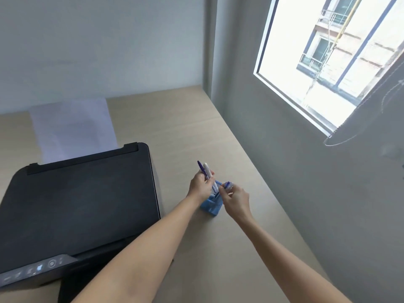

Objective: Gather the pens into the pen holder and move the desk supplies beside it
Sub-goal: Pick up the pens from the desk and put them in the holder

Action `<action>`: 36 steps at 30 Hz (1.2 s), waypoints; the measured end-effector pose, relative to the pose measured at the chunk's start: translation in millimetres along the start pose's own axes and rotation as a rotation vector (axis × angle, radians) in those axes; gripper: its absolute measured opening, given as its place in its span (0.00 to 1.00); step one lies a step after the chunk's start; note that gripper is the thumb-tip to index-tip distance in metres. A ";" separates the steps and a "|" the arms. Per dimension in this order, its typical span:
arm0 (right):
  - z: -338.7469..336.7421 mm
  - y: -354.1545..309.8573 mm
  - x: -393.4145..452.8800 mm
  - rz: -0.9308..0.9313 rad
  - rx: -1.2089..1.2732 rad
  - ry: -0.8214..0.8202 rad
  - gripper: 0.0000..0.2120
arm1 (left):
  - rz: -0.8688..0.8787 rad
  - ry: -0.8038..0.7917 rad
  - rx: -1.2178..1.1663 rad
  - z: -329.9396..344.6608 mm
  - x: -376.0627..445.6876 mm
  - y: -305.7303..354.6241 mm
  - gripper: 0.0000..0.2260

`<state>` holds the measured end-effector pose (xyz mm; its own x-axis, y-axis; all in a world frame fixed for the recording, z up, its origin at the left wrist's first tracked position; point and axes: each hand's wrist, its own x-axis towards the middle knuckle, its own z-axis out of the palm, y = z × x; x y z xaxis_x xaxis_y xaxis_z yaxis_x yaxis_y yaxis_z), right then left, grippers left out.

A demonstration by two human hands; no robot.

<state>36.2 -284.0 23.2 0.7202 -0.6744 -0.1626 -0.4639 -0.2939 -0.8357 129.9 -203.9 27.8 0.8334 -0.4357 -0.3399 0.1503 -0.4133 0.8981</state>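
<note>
Both my hands are at the blue mesh pen holder (210,206), lower centre of the frame, on the beige desk (185,132).

My left hand (198,186) is closed around two pens: a purple pen (201,168) and a white pen (209,174), side by side. Their upper ends stick up and to the left above my fingers; lower ends point down into the holder's opening. Can't tell whether the tips are touching the bottom.

My right hand (235,199) is just right of the holder, fingers pinched on a third pen with a blue body (227,185) at the holder's top right rim. Only a short length shows past my fingertips; the rest is hidden, so I can't tell how far in it sits.

Holder stands upright, roughly between the two hands, touching or just beside both wrists.

Black printer (80,206) fills the lower left of the frame, lid closed, control panel at bottom left. White paper sheets (72,125) stand in its rear tray, upper left. Window (328,62) in the upper right, on the wall along the desk's right edge.
</note>
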 end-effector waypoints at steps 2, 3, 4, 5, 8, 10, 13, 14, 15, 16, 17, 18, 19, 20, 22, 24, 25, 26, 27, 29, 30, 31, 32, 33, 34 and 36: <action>4.5 7.8 3.7 -0.020 -0.037 -0.016 0.13 | -0.019 -0.014 0.083 3.2 9.0 -9.5 0.10; 5.3 11.3 4.0 -0.033 -0.043 -0.022 0.11 | -0.025 -0.025 0.113 3.0 10.9 -13.2 0.08; 6.6 16.0 5.1 -0.048 -0.035 -0.018 0.09 | -0.031 -0.046 0.133 2.6 12.6 -16.3 0.06; 7.9 20.3 5.5 -0.054 -0.018 -0.015 0.08 | -0.037 -0.065 0.138 2.6 14.8 -19.4 0.04; 13.1 29.8 3.4 -0.047 0.073 0.009 0.15 | -0.075 -0.090 0.041 1.5 15.4 -25.0 0.13; 16.8 27.4 3.4 0.039 0.172 -0.036 0.18 | -0.147 -0.072 -0.096 2.3 15.9 -23.2 0.24; 22.8 19.6 8.9 0.143 0.306 -0.116 0.21 | -0.266 -0.084 -0.304 0.6 12.3 -17.5 0.24; 24.8 17.2 12.6 0.153 0.331 -0.128 0.22 | -0.293 -0.092 -0.370 -0.3 13.4 -18.3 0.23; 27.5 15.5 17.1 0.165 0.357 -0.138 0.23 | -0.316 -0.094 -0.433 -1.0 15.8 -20.1 0.23; 29.5 13.7 21.6 0.172 0.379 -0.148 0.24 | -0.324 -0.090 -0.483 -1.9 17.8 -21.1 0.24; 31.3 11.7 26.1 0.181 0.404 -0.163 0.25 | -0.322 -0.083 -0.507 -3.7 19.6 -22.1 0.25; 33.2 9.6 30.7 0.187 0.427 -0.176 0.25 | -0.329 -0.066 -0.522 -5.6 20.7 -21.6 0.25; 35.4 7.7 36.4 0.197 0.447 -0.191 0.26 | -0.340 -0.051 -0.536 -7.2 23.1 -21.2 0.25; 38.9 6.7 42.6 0.200 0.468 -0.209 0.27 | -0.347 -0.033 -0.553 -8.7 25.6 -19.1 0.25; 45.6 3.9 53.2 0.206 0.506 -0.242 0.32 | -0.342 0.016 -0.613 -11.9 31.4 -13.9 0.26; 55.7 11.5 68.9 0.212 0.528 -0.281 0.43 | -0.359 0.072 -0.674 -14.9 37.9 -9.1 0.29; 63.3 21.5 81.3 0.209 0.532 -0.303 0.47 | -0.375 0.087 -0.704 -17.1 41.8 -7.7 0.29; 68.3 24.4 89.5 0.210 0.538 -0.314 0.49 | -0.382 0.086 -0.729 -19.2 43.8 -4.9 0.29; 72.9 26.4 97.0 0.211 0.539 -0.329 0.48 | -0.401 0.070 -0.769 -20.8 47.1 -2.8 0.32; 72.9 14.6 103.8 0.219 0.537 -0.363 0.48 | -0.420 0.036 -0.803 -23.4 52.5 -0.3 0.37; 70.6 4.4 103.8 0.218 0.542 -0.373 0.49 | -0.430 0.040 -0.817 -23.8 53.2 1.4 0.37; 70.4 -0.8 106.2 0.215 0.536 -0.379 0.47 | -0.425 0.056 -0.818 -24.1 54.5 1.6 0.36; 68.9 -6.6 106.7 0.207 0.523 -0.386 0.44 | -0.427 0.066 -0.822 -25.0 53.6 4.2 0.34; 69.4 -8.9 109.4 0.199 0.513 -0.397 0.42 | -0.434 0.072 -0.819 -24.9 53.5 5.3 0.34; 68.0 -14.0 109.7 0.200 0.501 -0.404 0.43 | -0.446 0.095 -0.828 -25.3 54.0 4.9 0.33; 69.0 -16.5 112.4 0.203 0.477 -0.430 0.45 | -0.441 0.119 -0.856 -27.2 49.9 7.9 0.30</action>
<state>160.5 -308.2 -17.5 0.8300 -0.3263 -0.4524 -0.4038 0.2081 -0.8909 187.2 -207.1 25.5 0.6509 -0.2773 -0.7067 0.7591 0.2220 0.6120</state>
